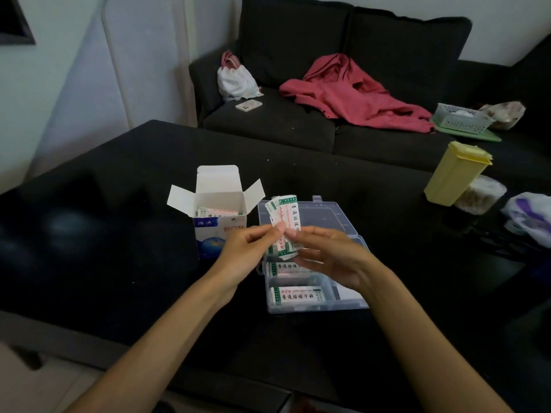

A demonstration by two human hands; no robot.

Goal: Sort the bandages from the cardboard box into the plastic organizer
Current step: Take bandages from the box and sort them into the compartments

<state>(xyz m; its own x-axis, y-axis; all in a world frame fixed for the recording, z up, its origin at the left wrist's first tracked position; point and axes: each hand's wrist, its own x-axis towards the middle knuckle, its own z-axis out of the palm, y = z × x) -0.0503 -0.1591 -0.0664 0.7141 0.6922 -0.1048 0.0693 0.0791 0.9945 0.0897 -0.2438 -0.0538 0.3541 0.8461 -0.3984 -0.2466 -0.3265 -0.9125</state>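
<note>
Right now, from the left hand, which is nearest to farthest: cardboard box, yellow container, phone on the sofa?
1. Cardboard box, just beside the left hand.
2. Yellow container, far right on the table.
3. Phone, back on the sofa seat.

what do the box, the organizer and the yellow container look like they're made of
Cardboard box: thin printed card, white inside, with creased open flaps.
Plastic organizer: clear, slightly glossy plastic; its dividers and the bandages inside show through the walls.
Yellow container: opaque pale yellow, likely moulded plastic, with a fairly matte look and a lid rim.
</note>
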